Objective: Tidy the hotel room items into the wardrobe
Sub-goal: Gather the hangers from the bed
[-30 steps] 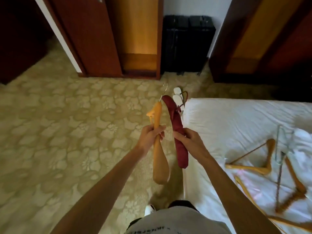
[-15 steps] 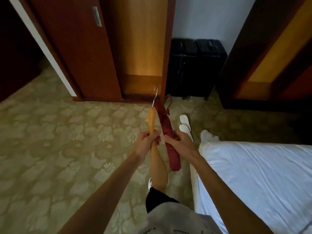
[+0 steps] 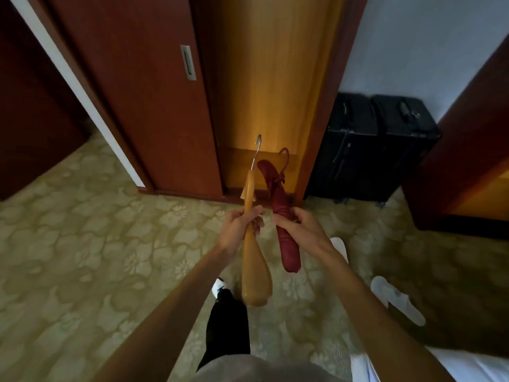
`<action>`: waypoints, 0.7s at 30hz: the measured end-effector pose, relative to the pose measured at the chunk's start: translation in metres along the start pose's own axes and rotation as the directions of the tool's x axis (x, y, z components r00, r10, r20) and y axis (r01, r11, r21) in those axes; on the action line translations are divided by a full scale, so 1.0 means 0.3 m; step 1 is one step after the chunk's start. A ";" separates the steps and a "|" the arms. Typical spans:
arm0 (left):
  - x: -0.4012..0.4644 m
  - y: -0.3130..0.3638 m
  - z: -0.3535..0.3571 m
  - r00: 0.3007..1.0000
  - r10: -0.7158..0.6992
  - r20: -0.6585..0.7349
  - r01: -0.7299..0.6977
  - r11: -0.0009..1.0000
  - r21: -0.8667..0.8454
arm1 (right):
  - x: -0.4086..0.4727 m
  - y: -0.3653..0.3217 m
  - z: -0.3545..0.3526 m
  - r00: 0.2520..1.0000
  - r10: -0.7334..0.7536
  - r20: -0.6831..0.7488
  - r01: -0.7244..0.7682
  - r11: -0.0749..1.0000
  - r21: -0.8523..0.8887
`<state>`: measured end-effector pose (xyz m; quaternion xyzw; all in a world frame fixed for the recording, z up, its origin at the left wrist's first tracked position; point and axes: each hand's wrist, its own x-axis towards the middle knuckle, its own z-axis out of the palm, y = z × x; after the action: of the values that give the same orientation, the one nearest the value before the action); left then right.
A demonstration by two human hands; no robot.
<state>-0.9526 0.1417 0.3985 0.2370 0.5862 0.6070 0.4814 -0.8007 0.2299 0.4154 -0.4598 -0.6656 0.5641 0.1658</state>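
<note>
My left hand [image 3: 238, 228] grips a light wooden hanger [image 3: 254, 274] seen edge-on, its metal hook pointing up. My right hand [image 3: 298, 227] holds a dark red padded hanger [image 3: 286, 244] with a red hook, side by side with the wooden one. Straight ahead stands the wardrobe [image 3: 272, 86], its lit yellow-wood interior showing beside a reddish-brown sliding door [image 3: 143, 92] with a metal recessed handle.
Two black suitcases [image 3: 374, 144] stand against the wall right of the wardrobe. White slippers [image 3: 396, 299] lie on the patterned carpet [image 3: 68, 244] at the right. A corner of the white bed [image 3: 468, 365] shows bottom right. Dark wooden furniture [image 3: 473, 150] stands far right.
I have walked away from the bed toward the wardrobe; the opening and suitcases are now nearer and larger. The bed with its loose hangers has dropped out of view. Both hands keep their hangers.
</note>
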 end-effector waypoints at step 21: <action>1.653 1.096 -0.240 0.949 0.287 0.133 -0.310 0.926 0.217 | 1.529 -1.091 -0.117 0.972 -0.170 -0.164 0.160 0.984 -0.074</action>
<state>-1.3250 0.5841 0.5557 0.4087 0.5864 0.5869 0.3804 -1.1535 0.6366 0.5851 -0.4537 -0.7017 0.4870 0.2542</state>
